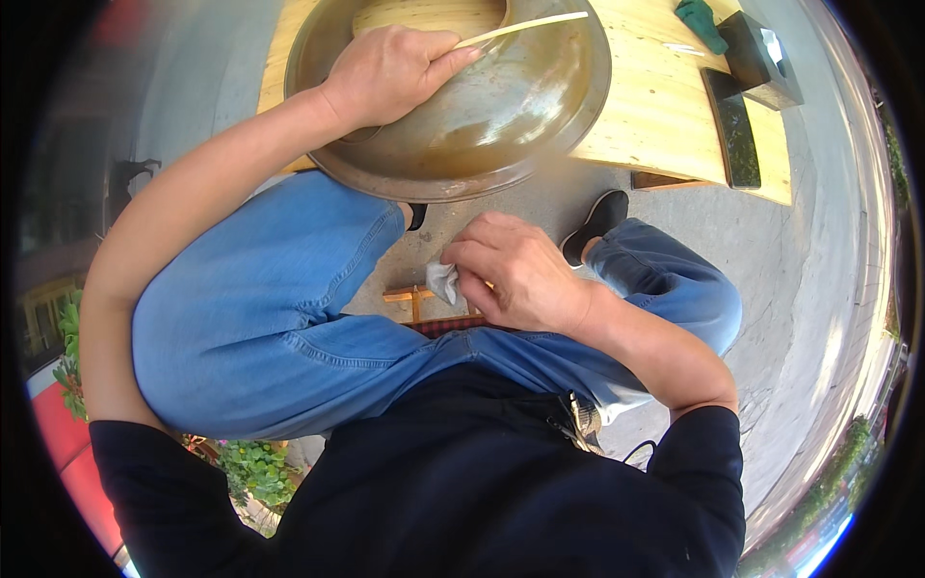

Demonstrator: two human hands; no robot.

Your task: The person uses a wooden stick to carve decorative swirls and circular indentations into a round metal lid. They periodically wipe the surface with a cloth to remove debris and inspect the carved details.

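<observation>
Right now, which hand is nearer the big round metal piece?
Left. The left hand is over the round metal piece, holding a pale stick; touching or not, unclear. The right hand is apart from it, lower in the view, holding a whitish wad.

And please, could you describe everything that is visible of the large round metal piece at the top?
The large round metal piece is domed and glossy, brownish-grey with bronze-like, stained patches and a narrow rim along its outside. What looks like wood shows through a wide opening in its upper part; the picture's top edge cuts it off. It covers part of the wooden table, its near rim reaching past the table's edge. The left hand, holding a pale stick, is over it; contact is unclear.
</observation>
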